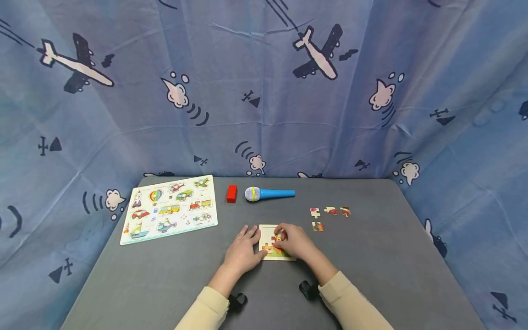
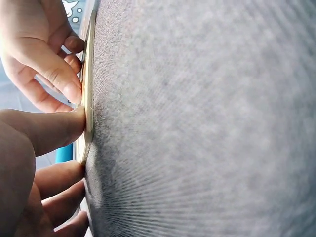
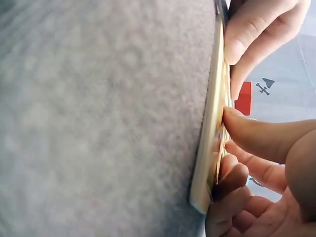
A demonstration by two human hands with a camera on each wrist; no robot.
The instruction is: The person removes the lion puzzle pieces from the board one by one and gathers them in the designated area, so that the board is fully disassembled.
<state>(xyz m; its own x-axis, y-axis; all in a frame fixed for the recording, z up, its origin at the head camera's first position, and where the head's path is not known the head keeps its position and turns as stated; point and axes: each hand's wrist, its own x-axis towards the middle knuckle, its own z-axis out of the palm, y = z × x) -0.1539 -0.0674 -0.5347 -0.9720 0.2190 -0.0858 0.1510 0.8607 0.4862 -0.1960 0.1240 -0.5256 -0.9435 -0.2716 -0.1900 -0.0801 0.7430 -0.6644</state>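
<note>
A small square jigsaw tray (image 1: pixel 278 258) with a pale wooden border lies flat near the middle of the table, partly filled with colourful pieces. My left hand (image 1: pixel 242 252) rests along its left side with fingers spread, the thumb on the border near the lower left corner. From the right, my right hand (image 1: pixel 299 243) reaches over the tray, thumb and fingers bent around an orange puzzle piece (image 1: pixel 277 238) inside it. The right wrist view shows that thumb (image 3: pixel 234 118) touching the tray's surface. Part of the picture is hidden under the right hand.
Several loose puzzle pieces (image 1: pixel 331 210) lie to the right of the tray. Farther back are a blue toy microphone (image 1: pixel 277 193) and a red block (image 1: pixel 232 193). A larger board with vehicle pictures (image 1: pixel 169 210) lies at the left. A patterned curtain (image 1: pixel 264 91) hangs behind the table.
</note>
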